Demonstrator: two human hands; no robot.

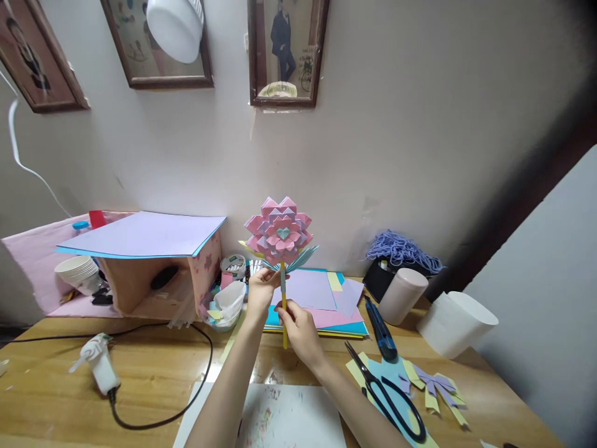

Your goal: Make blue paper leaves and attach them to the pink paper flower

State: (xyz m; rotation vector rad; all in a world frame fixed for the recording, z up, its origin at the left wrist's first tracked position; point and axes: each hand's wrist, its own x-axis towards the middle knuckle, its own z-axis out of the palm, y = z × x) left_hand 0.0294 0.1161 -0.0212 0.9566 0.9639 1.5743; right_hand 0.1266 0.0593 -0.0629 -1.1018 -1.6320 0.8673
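A folded paper flower (pixel 278 223) in pink and lilac, with a small mint heart at its centre, stands upright before me. Its stem (pixel 285 341) is a thin rod, greyish above and yellow below. My left hand (pixel 262 287) is closed around the upper stem, just under the bloom, beside pale blue-green pleated leaves (pixel 302 257). Lower down, my right hand (pixel 298 325) pinches the yellow part between thumb and fingers. A yellow leaf tip shows behind the petals on the left. The fingers partly hide the stem.
Coloured paper sheets (pixel 311 291) lie behind my hands. Black scissors (pixel 385 393), a blue utility knife (pixel 381 330) and paper scraps (pixel 438 387) are on the right, near two paper rolls (pixel 403 296). On the left is a corded glue gun (pixel 101 364) before a pink box (pixel 208 267).
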